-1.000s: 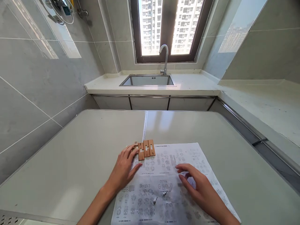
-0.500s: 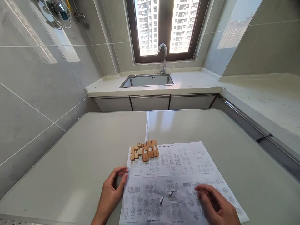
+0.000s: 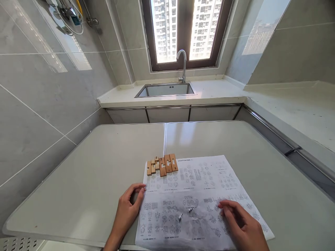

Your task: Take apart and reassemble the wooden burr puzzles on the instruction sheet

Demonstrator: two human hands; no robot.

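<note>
Left hand [image 3: 127,208] withdrawn, notched wooden pieces [image 3: 162,170] lie in a staggered row.

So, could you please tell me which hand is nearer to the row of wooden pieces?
Left. The left hand is at the printed sheet's left edge, just nearer the person than the wooden pieces; the right hand is farther off, over the sheet's right side.

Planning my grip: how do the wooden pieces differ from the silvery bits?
The wooden pieces are brown and flat; the silvery bits are shiny and smaller. The wooden pieces sit grouped at the sheet's far-left corner; the silvery bits lie apart, nearer the person. Neither set is held.
</note>
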